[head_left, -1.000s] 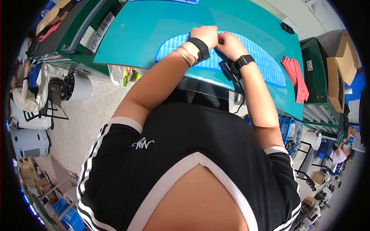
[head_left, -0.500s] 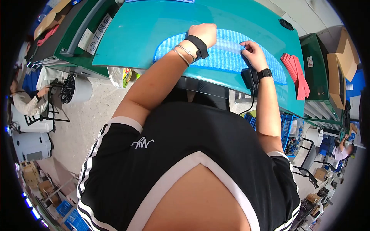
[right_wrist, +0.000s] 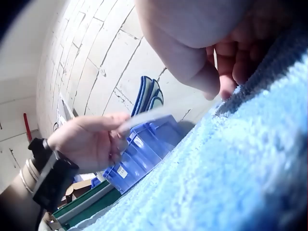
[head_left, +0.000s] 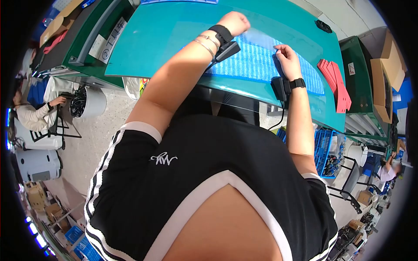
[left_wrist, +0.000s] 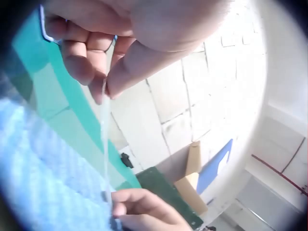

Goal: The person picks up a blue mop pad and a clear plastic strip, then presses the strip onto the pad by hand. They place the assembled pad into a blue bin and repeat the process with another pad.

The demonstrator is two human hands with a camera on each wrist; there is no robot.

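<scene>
A blue striped pad (head_left: pixel 250 65) with a curved far edge lies on the green table (head_left: pixel 152 48). Above it, a thin translucent strip (head_left: pixel 260 38) spans the space between the hands. The left hand (head_left: pixel 235 24) is raised over the pad's far edge; in the left wrist view, thumb and fingers of the left hand (left_wrist: pixel 125 38) pinch one end of the strip (left_wrist: pixel 105 139). The right hand (head_left: pixel 288 61) stays low at the pad's right part; in the right wrist view, the right hand (right_wrist: pixel 207 43) pinches the strip's other end against the fuzzy pad (right_wrist: pixel 216 163).
Red flat pieces (head_left: pixel 334 82) lie at the table's right side, with a small black object (head_left: pixel 323 26) at its far right corner. A blue bin (right_wrist: pixel 144 151) appears beyond the pad. Green cabinets (head_left: pixel 363 78) stand beside the table, and a blue basket (head_left: pixel 322 150) is below right.
The hands, close together at first, have parted. The right hand moved right along the pad; the left hand then rose off the pad toward its far side, and the strip now shows between them.
</scene>
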